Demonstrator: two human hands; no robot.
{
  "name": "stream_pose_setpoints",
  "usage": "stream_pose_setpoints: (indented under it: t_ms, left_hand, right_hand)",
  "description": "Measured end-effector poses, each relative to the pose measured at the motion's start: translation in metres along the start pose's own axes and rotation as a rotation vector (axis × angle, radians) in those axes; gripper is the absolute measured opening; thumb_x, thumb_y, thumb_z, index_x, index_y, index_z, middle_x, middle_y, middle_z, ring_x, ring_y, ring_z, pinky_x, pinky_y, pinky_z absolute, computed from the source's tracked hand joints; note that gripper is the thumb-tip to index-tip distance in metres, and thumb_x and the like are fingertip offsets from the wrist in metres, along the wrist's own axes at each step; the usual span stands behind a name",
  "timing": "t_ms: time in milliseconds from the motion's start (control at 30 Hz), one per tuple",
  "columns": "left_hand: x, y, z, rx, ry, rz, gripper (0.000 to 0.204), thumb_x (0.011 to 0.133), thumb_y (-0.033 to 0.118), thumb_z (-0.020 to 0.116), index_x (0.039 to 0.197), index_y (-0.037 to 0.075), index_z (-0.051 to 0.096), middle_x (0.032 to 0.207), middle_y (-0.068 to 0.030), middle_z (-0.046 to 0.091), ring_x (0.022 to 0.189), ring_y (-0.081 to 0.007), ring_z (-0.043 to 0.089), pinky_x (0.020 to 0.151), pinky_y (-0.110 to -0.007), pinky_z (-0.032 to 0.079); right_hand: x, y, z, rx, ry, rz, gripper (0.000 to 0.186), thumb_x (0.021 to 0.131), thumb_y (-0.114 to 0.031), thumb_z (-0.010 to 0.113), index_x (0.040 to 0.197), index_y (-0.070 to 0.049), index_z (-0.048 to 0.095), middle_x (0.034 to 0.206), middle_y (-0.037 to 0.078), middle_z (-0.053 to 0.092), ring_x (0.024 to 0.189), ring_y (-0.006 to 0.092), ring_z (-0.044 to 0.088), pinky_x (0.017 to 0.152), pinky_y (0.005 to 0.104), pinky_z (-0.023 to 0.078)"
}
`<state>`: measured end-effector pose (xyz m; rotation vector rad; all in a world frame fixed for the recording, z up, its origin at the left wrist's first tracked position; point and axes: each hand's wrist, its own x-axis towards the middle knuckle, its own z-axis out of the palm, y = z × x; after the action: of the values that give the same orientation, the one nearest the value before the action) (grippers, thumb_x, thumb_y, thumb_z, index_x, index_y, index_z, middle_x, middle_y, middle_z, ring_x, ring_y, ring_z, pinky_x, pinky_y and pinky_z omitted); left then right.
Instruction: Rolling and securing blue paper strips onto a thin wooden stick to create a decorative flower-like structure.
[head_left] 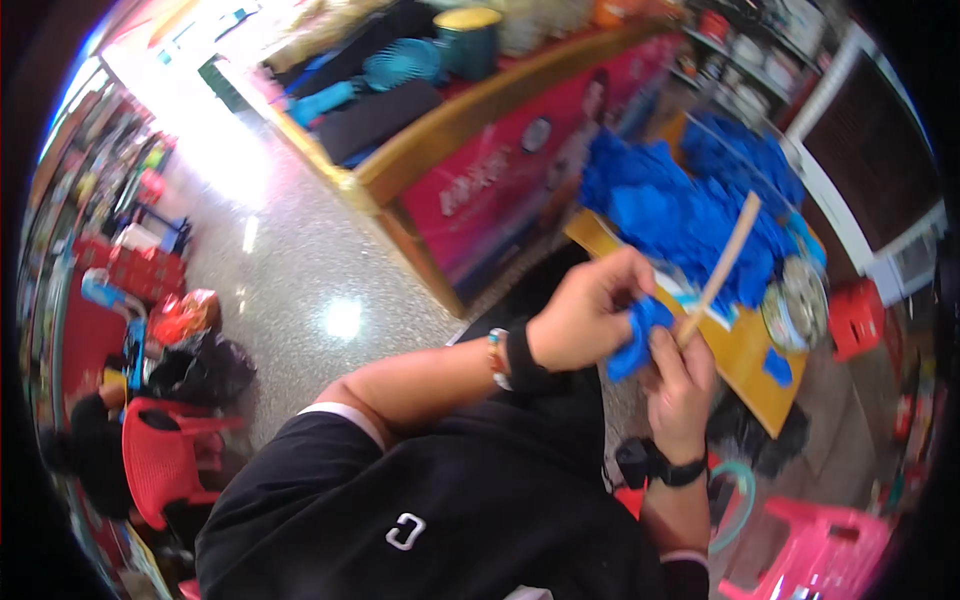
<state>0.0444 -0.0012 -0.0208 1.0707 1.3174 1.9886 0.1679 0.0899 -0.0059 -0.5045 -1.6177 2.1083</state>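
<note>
My left hand (588,308) is closed on a small crumpled piece of blue cloth (630,350), thumb and fingers bent at its upper edge. Close beside it, my right hand (682,385) grips a slim pale wooden stick (728,258) that slants up and to the right. The fingertips of the right hand also touch the blue cloth. Just beyond the hands, a big heap of the same blue cloth (690,215) covers much of a yellow wooden table (757,395). One small blue scrap (777,367) lies apart near the table's right edge.
A round tin (797,305) stands at the table's right side, near a red plastic box (856,318). Ahead is a wood-framed counter (480,125) with a red printed front. Pink stool (820,550) at lower right; red chair (165,460) and black bag (205,370) at left.
</note>
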Motion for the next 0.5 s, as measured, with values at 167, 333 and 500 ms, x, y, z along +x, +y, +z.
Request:
stream_pose_setpoints:
  t_ms: [167, 333, 500]
  left_hand:
    - [-0.006, 0.011, -0.003, 0.343, -0.094, 0.119, 0.021, 0.073, -0.003, 0.064, 0.076, 0.004, 0.045, 0.067, -0.0021, 0.048, 0.064, -0.0066, 0.044, 0.057, -0.024, 0.041]
    - [-0.008, 0.019, -0.004, 0.302, -0.150, 0.124, 0.014, 0.073, -0.005, 0.063, 0.074, 0.002, 0.050, 0.072, -0.0053, 0.054, 0.063, -0.0153, 0.050, 0.058, -0.028, 0.042]
    - [-0.009, 0.019, -0.013, 0.405, -0.219, 0.401, 0.005, 0.076, -0.002, 0.061, 0.080, -0.001, 0.058, 0.076, -0.0116, 0.056, 0.068, -0.0265, 0.057, 0.060, -0.036, 0.044]
  right_hand:
    - [-0.005, 0.001, -0.011, -0.030, 0.033, -0.027, 0.006, 0.092, -0.010, 0.055, 0.096, -0.009, 0.051, 0.074, -0.007, 0.043, 0.060, 0.0009, 0.037, 0.050, 0.0152, 0.027]
    - [0.003, 0.011, -0.022, 0.027, 0.101, -0.103, 0.009, 0.094, -0.018, 0.055, 0.095, -0.010, 0.052, 0.073, -0.005, 0.046, 0.062, 0.0017, 0.043, 0.052, 0.0156, 0.032]
    - [0.002, 0.004, -0.018, 0.049, 0.102, -0.078, 0.010, 0.095, -0.018, 0.054, 0.094, -0.009, 0.052, 0.076, -0.004, 0.048, 0.065, 0.0013, 0.044, 0.054, 0.0155, 0.033]
